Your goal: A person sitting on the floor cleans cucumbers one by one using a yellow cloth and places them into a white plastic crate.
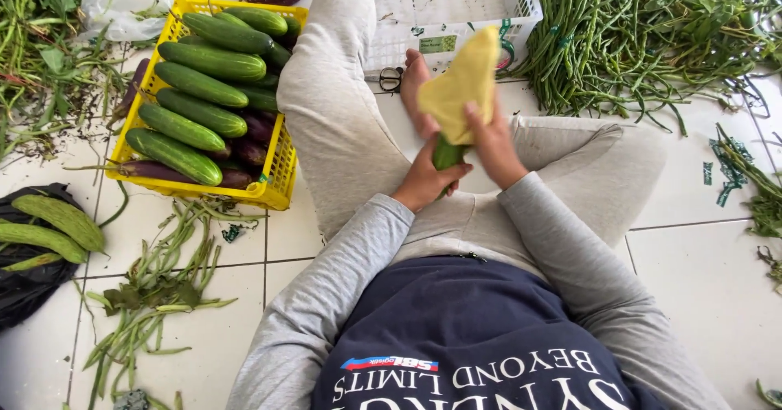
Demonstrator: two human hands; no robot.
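Note:
I sit cross-legged on a tiled floor. My left hand (425, 178) grips the lower end of a green cucumber (446, 154). My right hand (493, 145) presses a yellow cloth (461, 84) around the cucumber's upper part, hiding most of it. Both hands are held over my lap, just in front of my bare foot (414, 78).
A yellow crate (277, 184) of cucumbers and dark eggplants stands at my left. A white crate (456, 3) sits ahead, scissors (391, 78) beside it. Long green beans (643, 27) are heaped at the right. Ridged gourds (49, 223) lie on a black bag; trimmings litter the floor.

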